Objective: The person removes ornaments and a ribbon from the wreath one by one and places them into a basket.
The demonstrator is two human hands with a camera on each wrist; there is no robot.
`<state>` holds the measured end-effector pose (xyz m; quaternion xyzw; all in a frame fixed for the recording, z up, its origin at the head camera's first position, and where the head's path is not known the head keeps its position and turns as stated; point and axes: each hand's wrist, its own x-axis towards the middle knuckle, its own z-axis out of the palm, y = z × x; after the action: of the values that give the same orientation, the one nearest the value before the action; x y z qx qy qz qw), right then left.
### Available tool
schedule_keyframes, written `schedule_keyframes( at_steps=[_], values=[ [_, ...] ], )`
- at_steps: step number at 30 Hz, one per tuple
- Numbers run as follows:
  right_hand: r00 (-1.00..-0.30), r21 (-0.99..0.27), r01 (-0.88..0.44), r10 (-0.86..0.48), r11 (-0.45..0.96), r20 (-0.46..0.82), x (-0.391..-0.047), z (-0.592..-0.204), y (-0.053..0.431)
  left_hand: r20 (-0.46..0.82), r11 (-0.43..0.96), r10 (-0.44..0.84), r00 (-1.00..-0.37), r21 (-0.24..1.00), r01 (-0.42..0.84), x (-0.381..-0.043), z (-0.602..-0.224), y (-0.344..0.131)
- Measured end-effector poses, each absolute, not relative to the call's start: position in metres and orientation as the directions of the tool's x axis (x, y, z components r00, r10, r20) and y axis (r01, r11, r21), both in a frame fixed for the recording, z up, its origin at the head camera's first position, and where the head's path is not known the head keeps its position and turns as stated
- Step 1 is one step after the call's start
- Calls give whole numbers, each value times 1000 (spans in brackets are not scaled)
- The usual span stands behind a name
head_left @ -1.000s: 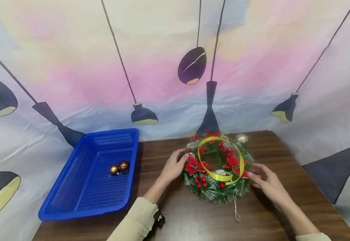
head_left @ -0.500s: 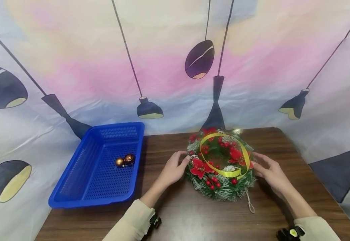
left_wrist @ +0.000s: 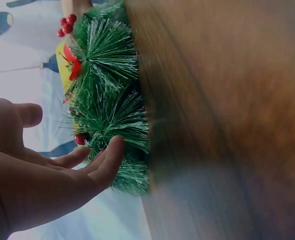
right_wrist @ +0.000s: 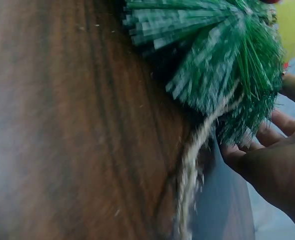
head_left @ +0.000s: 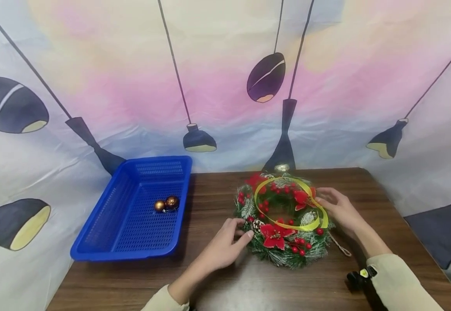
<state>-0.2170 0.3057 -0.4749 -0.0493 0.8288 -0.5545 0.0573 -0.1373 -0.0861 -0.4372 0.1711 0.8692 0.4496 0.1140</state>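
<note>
A green Christmas wreath with frosted tips, red poinsettias, red berries and a pine cone lies flat on the wooden table. A yellow ribbon loops over its top. My right hand grips the wreath's right edge, thumb on top beside the ribbon, other fingers at its outer side. At the left edge, my left hand has its thumb apart and fingers loosely extended, fingertips right at the needles. A twine loop trails from the wreath below the right hand.
A blue plastic basket stands left on the table, holding a gold ball and a brown ball. A silvery ball shows at the wreath's far edge. Behind the table hangs a lamp-patterned cloth.
The wreath has turned counterclockwise: its twine loop swung right, the silvery ball left. My right hand moved farther back along the edge, my left hand nearer the front. The head view shifted slightly.
</note>
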Motion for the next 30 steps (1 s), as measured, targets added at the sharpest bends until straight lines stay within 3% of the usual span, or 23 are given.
schedule_keyframes(
  at_steps=[17,23,30],
  values=[
    [-967,-845,-155,-253,512,24,-238,-471,307,-114,515,460,-881,842,160,-94,-428,-81],
    [-985,-841,-106,-170,531,16,-233,-463,320,-7,550,424,-906,796,251,-115,-428,-94],
    [-991,-762,-126,-112,635,70,-205,-451,330,189,596,229,-955,749,291,-151,-427,-105]
  ],
)
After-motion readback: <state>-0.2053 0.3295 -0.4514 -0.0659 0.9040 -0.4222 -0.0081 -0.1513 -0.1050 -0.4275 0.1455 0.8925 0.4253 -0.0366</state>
